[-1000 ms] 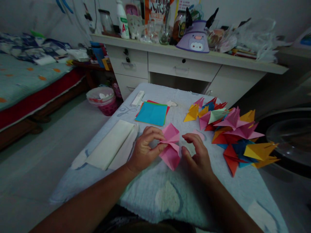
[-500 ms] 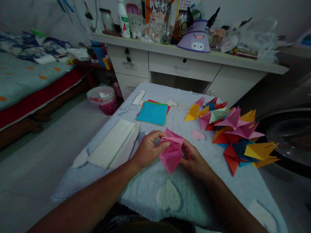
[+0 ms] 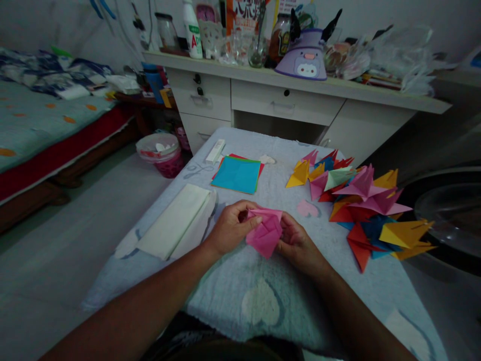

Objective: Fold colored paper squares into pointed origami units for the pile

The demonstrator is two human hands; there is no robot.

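A pink sheet of origami paper (image 3: 266,233), creased and partly folded, is held between both hands above the cloth-covered table. My left hand (image 3: 233,224) pinches its left edge, thumb on the near face. At its right side my right hand (image 3: 298,242) grips the edge, with some fingers hidden behind the paper. Beyond the hands lies a stack of square coloured paper (image 3: 236,174), blue on top. Folded paper cranes (image 3: 361,200) in pink, yellow, red, blue and pale green are grouped on the right of the table.
A folded cream-coloured sheet (image 3: 176,220) lies left of my hands, and a small white box (image 3: 215,151) sits farther back. Behind the table stands a white desk (image 3: 203,100) crowded with jars and bags. A pink bin (image 3: 167,163) is on the floor at left.
The pink paper's raised top flap has come down and its lower point has drawn up, so it looks flatter and more compact. Both hands keep their hold, barely shifted.
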